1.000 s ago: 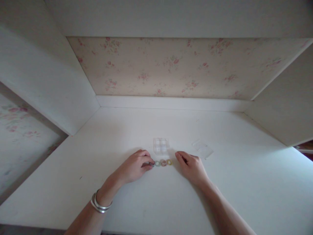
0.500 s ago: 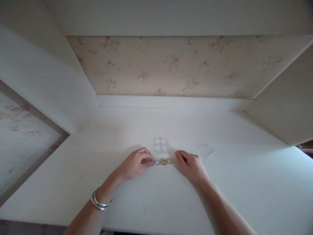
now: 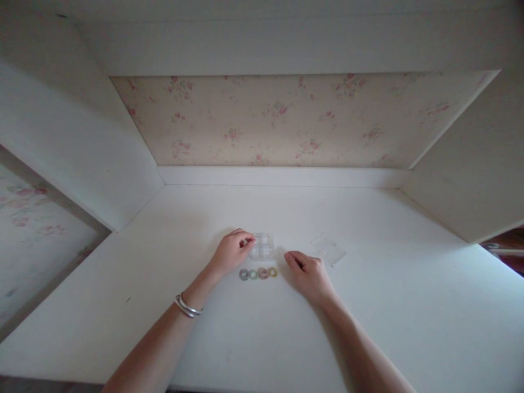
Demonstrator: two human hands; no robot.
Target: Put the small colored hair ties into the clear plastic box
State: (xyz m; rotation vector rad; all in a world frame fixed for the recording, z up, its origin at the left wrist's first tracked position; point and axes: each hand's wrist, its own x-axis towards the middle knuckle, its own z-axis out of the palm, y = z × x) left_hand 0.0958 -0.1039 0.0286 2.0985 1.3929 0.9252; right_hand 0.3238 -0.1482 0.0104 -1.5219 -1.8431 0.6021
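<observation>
Clear box (image 3: 262, 246): small, transparent, square compartments in grid, flat on white desk (image 3: 368, 305), left edge touched by left hand (image 3: 230, 252) fingertips. Rings (image 3: 258, 273): four small, grey, green, pink, yellow, flat in tight row left to right, just in front of box, between both hands. Contents of compartments: cannot tell.

A white desk (image 3: 368, 305) sits in a white alcove — faded floral wallpaper (image 3: 286, 120) lines the back. Light is dim and soft.
</observation>
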